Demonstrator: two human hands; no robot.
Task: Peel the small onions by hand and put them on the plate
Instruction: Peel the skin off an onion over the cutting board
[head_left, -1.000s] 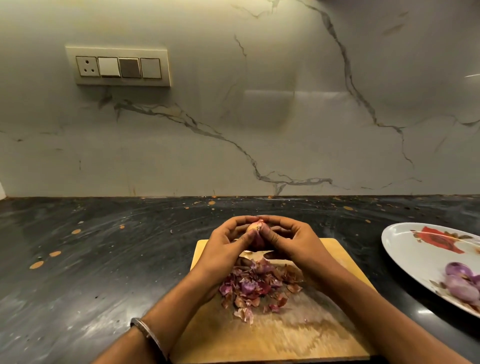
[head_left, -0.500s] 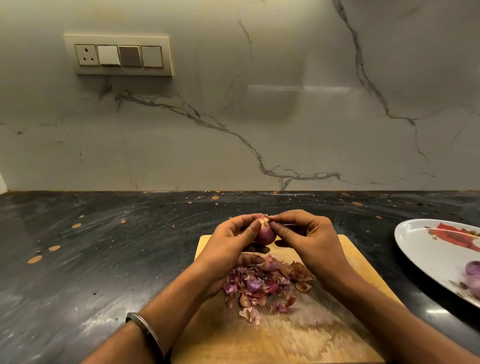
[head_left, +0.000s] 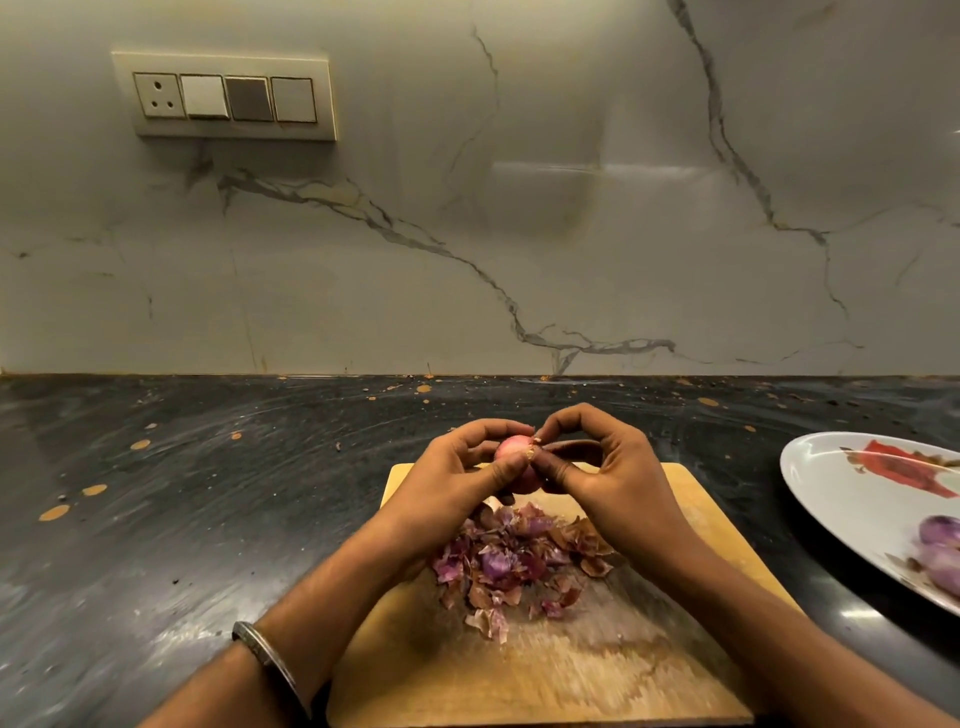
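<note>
Both hands up over the far end of the wooden cutting board (head_left: 649, 670), working one small onion (head_left: 511, 451). Left hand (head_left: 452, 480) grips the onion, fingers curled over its top, thumb pressed across the front. Right hand (head_left: 608, 467) pinches at the onion's right end, thumb and forefinger tips together on a bit of tan skin; other fingers curled behind. Onion is held in the air between the two hands, pink-red, mostly hidden by the fingers, so can't tell how much skin is left on it.

Pile of peels (head_left: 514, 561) sits mid-board, right under the hands: purple and brown flakes, loose.

Plate (head_left: 831, 478) on the bench (head_left: 182, 519) at right, well apart from the board, white with a red flower print, cut off by the frame edge. Two peeled onions (head_left: 940, 545) lie on its near right part, touching each other.

Metal bangle (head_left: 272, 662) on the left wrist. Switch panel (head_left: 226, 96) on the marble wall, upper left.
</note>
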